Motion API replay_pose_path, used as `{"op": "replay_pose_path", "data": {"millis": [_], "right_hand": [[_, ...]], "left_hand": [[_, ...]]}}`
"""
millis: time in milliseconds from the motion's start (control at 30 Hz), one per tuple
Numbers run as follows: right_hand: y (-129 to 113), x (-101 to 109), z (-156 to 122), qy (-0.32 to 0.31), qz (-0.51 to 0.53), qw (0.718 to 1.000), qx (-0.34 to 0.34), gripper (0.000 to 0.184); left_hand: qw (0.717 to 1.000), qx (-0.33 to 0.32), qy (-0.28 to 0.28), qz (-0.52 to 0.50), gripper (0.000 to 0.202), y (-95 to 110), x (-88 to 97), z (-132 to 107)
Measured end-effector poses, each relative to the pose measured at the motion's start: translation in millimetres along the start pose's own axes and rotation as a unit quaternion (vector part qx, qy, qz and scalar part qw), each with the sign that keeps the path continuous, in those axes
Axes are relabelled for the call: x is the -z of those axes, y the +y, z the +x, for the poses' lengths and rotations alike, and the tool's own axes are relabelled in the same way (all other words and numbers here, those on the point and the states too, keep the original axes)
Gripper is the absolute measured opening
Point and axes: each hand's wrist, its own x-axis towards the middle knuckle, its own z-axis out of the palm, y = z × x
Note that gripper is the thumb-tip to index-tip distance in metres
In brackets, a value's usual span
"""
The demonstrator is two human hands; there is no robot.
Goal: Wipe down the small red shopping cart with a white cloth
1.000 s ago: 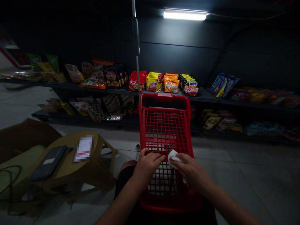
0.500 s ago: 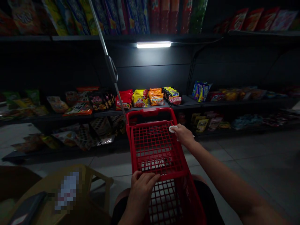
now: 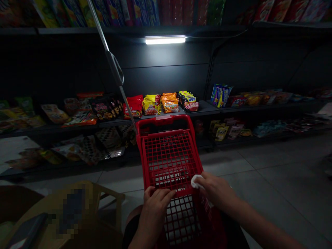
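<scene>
A crumpled white wipe (image 3: 196, 181) is pinched in the right hand (image 3: 215, 191), whose grip is closed on it, and the wipe touches the red crossbar of a red plastic shopping basket (image 3: 171, 160). The left hand (image 3: 155, 209) lies on the same crossbar just beside it, its fingers (image 3: 159, 195) curled over the bar in a closed grip on the basket.

The basket stands tilted away in front of the person, its grid walls open to the light, with a moulded handle rim (image 3: 163, 120) at the far end. A long metal pole (image 3: 114, 67) with a looped clip rises from its far left corner. Dark shorts (image 3: 131, 226) show beside the near end, and grey floor tiles (image 3: 228, 166) spread to the right.

Ahead, a dark shelf (image 3: 204, 109) carries bright snack packets (image 3: 169, 103), and a lower shelf (image 3: 207, 143) and a higher one (image 3: 129, 31) hold more. A strip light (image 3: 165, 40) glows on the wall. At lower left, a tan plastic stool (image 3: 109, 204) carries a dark phone (image 3: 28, 231) and a pixelated paper (image 3: 71, 211).
</scene>
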Motion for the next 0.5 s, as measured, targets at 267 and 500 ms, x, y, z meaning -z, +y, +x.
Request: {"op": "replay_pose_path", "data": {"millis": [267,500], "right_hand": [[1.0,15.0,120.4,0.091,-0.048,0.995,0.007,0.013],[-95.1,-7.8,131.8,0.1,0.03,0.963,0.249,0.049]], "left_hand": [[0.999,0.034,0.028,-0.01,0.046,3.5,-8.1,2.1],[0.999,0.024,-0.007,0.025,0.044,8.5,4.5,3.8]]}}
